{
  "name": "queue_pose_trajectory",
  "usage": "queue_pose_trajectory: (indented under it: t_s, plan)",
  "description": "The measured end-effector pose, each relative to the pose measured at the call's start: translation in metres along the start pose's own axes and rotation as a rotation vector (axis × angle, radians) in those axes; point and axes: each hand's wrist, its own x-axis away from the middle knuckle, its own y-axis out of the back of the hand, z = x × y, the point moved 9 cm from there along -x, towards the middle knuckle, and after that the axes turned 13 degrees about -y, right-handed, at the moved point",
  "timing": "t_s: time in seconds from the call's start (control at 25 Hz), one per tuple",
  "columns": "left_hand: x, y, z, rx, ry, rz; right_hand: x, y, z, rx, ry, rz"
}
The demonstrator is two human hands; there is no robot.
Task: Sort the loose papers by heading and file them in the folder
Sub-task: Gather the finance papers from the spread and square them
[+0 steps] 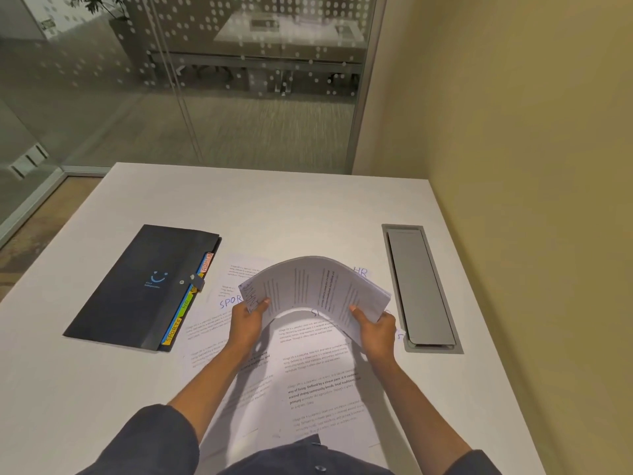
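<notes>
Right now I have a stack of papers (pixel 315 286) lifted over the middle of the table (pixel 308 207), one end in each hand, and it bows upward into an arch between them. My left hand (pixel 248 317) grips the left end with the thumb lying on top of the sheets and the fingers curled beneath; my right hand (pixel 375 325) grips the right end the same way, so both grips are closed on the stack and neither is free. I judge the arch comes from pushing the two ends toward each other, probably to loosen the sheets or square them before reading the headings. Below the stack, loose sheets (pixel 308 371) lie spread flat and overlapping across the centre and lower part of the frame, some with handwritten headings showing, which suits sorting by sight. The dark folder (pixel 147 286) lies flat at centre left, closed by its strap, its coloured tabs (pixel 186 310) poking out along the right edge just beside the nearest sheets, so filing will need it opened first. At centre right a grey cable hatch (pixel 421 289) sits flush in the table, close to my right hand. Open room lies toward the far table edge above the stack and in the lower left corner; the beige wall (pixel 513 132) closes off the right.
</notes>
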Motion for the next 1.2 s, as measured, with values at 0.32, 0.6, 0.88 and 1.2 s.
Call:
queue_pose_trajectory:
  t_s: [0.32, 0.6, 0.88, 1.2]
  plan:
    - [0.0, -0.002, -0.003, 0.011, 0.006, 0.042, 0.009, 0.007, 0.02, 0.034, 0.096, 0.02]
    - [0.001, -0.002, -0.012, -0.042, -0.002, 0.072, 0.011, 0.023, 0.051, 0.246, 0.258, 0.014]
    - [-0.008, -0.01, -0.081, -0.244, -0.392, 0.19, 0.017, 0.025, 0.127, 0.877, 0.494, -0.008]
    - [-0.021, -0.036, -0.147, -0.344, -0.551, 0.37, 0.033, -0.019, 0.149, 0.972, 0.581, 0.25]
